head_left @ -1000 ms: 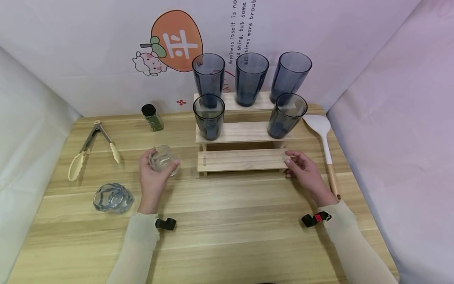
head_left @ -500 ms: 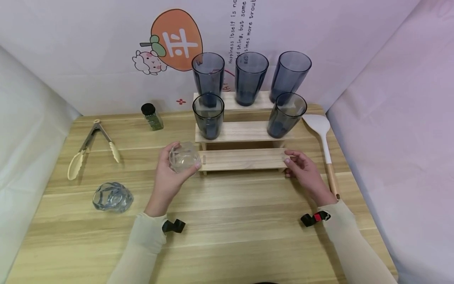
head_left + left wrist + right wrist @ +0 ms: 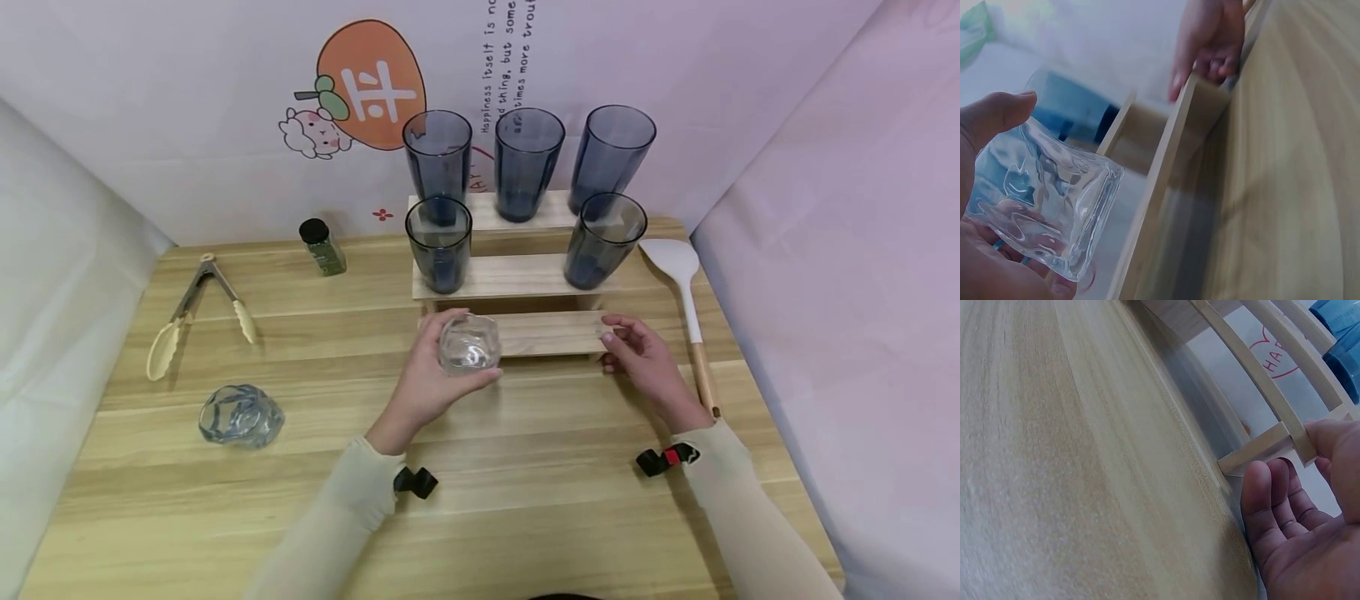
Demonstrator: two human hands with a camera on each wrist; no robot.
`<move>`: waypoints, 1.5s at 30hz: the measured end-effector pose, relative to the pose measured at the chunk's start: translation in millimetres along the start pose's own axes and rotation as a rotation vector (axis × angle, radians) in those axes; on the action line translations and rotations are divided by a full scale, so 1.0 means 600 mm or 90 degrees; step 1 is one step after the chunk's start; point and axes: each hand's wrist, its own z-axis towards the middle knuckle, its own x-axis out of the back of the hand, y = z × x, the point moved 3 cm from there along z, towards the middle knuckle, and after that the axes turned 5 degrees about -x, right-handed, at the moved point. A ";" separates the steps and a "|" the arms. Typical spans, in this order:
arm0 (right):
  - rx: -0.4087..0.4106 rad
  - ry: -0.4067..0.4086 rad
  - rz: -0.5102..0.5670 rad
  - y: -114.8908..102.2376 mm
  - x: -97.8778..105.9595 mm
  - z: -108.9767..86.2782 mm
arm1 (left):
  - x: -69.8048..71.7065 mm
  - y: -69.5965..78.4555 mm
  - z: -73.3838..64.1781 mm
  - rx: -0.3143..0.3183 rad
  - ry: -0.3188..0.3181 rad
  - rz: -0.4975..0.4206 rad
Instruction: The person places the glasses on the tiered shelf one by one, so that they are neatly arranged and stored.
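Note:
A clear, wavy-walled drinking glass (image 3: 470,343) is held in my left hand (image 3: 422,385), thumb on the near side and fingers round the far side. In the head view it overlaps the left part of the lowest step of a three-tier wooden rack (image 3: 555,335). Seen from the left wrist, the glass (image 3: 1054,194) is beside the edge of the step, clear of the table. My right hand (image 3: 647,367) grips the right end of that lowest step; the right wrist view shows the thumb side at the plank end and the other fingers (image 3: 1259,494) curled near the leg.
Blue-grey tumblers stand on the upper two tiers: three at the back, including one tumbler (image 3: 528,167), and two on the middle tier. A second clear glass (image 3: 240,417), tongs (image 3: 197,292) and a spice jar (image 3: 324,248) are left. A white spatula (image 3: 678,271) lies right.
My left hand has carried the clear glass rightward from the table left of the rack to the lowest step. The right hand has stayed at the step's right end.

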 end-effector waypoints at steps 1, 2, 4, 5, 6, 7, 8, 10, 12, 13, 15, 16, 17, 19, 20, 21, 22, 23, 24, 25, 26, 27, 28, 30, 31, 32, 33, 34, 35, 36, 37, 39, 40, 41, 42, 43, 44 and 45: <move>0.000 -0.001 -0.002 0.000 0.000 0.000 | -0.011 0.001 0.004 -0.003 -0.011 -0.001; 0.001 -0.001 -0.001 -0.001 0.000 0.001 | -0.022 0.002 0.008 -0.007 -0.022 0.000; 0.000 -0.003 -0.004 -0.002 0.000 0.001 | -0.042 0.002 0.016 -0.011 -0.043 0.006; -0.002 -0.005 -0.007 -0.002 0.000 0.001 | -0.053 0.002 0.021 -0.013 -0.052 0.006; -0.004 -0.006 -0.009 -0.003 0.000 0.001 | -0.063 0.001 0.025 -0.013 -0.060 0.005; -0.005 -0.008 -0.012 -0.003 0.000 0.001 | -0.073 0.000 0.029 -0.013 -0.068 0.003; -0.006 -0.010 -0.014 -0.003 0.000 0.001 | -0.083 -0.001 0.034 -0.013 -0.073 0.000; -0.007 -0.014 -0.021 -0.004 0.000 0.000 | -0.101 -0.003 0.043 -0.014 -0.078 -0.005; -0.007 -0.014 -0.024 -0.005 0.000 0.001 | -0.118 -0.003 0.052 -0.013 -0.078 -0.011; -0.007 -0.013 -0.024 -0.004 0.000 0.000 | -0.127 -0.003 0.056 -0.013 -0.076 -0.012; -0.007 -0.010 -0.025 -0.005 0.000 0.000 | -0.143 -0.002 0.064 -0.016 -0.071 -0.011; -0.007 -0.008 -0.025 -0.005 0.000 -0.001 | -0.150 -0.001 0.067 -0.019 -0.069 -0.014; -0.007 -0.007 -0.024 -0.005 0.000 -0.001 | -0.158 0.000 0.071 -0.023 -0.067 -0.017; -0.005 -0.004 -0.023 -0.005 0.000 -0.002 | -0.171 0.002 0.076 -0.031 -0.057 -0.022; -0.003 -0.004 -0.023 -0.005 0.000 -0.002 | -0.177 0.003 0.078 -0.033 -0.051 -0.024; -0.001 -0.004 -0.022 -0.005 0.000 -0.002 | -0.183 0.004 0.080 -0.033 -0.045 -0.026; 0.001 -0.005 -0.021 -0.005 -0.001 -0.002 | -0.188 0.006 0.082 -0.032 -0.038 -0.029; 0.002 -0.006 -0.018 -0.006 -0.001 -0.002 | -0.194 0.007 0.083 -0.031 -0.032 -0.030; 0.003 -0.006 -0.017 -0.006 -0.001 -0.002 | -0.199 0.007 0.084 -0.028 -0.026 -0.032; 0.004 -0.007 -0.015 -0.006 -0.001 -0.001 | -0.203 0.008 0.086 -0.025 -0.022 -0.035; 0.004 -0.007 -0.011 -0.006 -0.002 -0.001 | -0.208 0.008 0.087 -0.024 -0.021 -0.034; 0.003 -0.007 -0.008 -0.006 -0.002 -0.001 | -0.213 0.009 0.088 -0.025 -0.019 -0.035; 0.000 -0.007 -0.004 -0.006 -0.002 0.000 | -0.217 0.009 0.089 -0.025 -0.018 -0.039; -0.005 -0.007 0.006 -0.006 -0.001 0.001 | -0.224 0.010 0.091 -0.028 -0.016 -0.041; -0.008 -0.008 0.010 -0.005 -0.001 0.001 | -0.228 0.010 0.092 -0.028 -0.014 -0.042; -0.008 -0.008 0.011 -0.004 0.000 0.001 | -0.231 0.011 0.093 -0.028 -0.010 -0.042; -0.009 -0.009 0.011 -0.004 0.000 0.002 | -0.234 0.011 0.094 -0.027 -0.005 -0.042; -0.009 -0.010 0.012 -0.003 0.001 0.002 | -0.237 0.011 0.095 -0.027 0.001 -0.041; -0.007 -0.011 0.012 -0.003 0.002 0.002 | -0.239 0.011 0.095 -0.026 0.007 -0.038; -0.005 -0.012 0.009 -0.003 0.002 0.002 | -0.241 0.012 0.096 -0.026 0.014 -0.034; -0.004 -0.011 0.007 -0.003 0.003 0.002 | -0.243 0.012 0.096 -0.024 0.019 -0.032; -0.004 -0.011 0.008 -0.003 0.003 0.003 | -0.245 0.012 0.096 -0.022 0.024 -0.027; -0.004 -0.011 0.009 -0.003 0.003 0.003 | -0.246 0.012 0.096 -0.022 0.025 -0.024; -0.005 -0.011 0.010 -0.002 0.004 0.003 | -0.246 0.012 0.097 -0.022 0.025 -0.022; -0.006 -0.011 0.013 -0.002 0.004 0.003 | -0.247 0.011 0.097 -0.021 0.024 -0.021; -0.006 -0.012 0.015 -0.002 0.005 0.003 | -0.247 0.011 0.098 -0.021 0.022 -0.021; -0.004 -0.013 0.014 -0.001 0.006 0.003 | -0.247 0.010 0.099 -0.022 0.021 -0.019; -0.004 -0.013 0.014 -0.001 0.006 0.003 | -0.248 0.009 0.099 -0.022 0.021 -0.018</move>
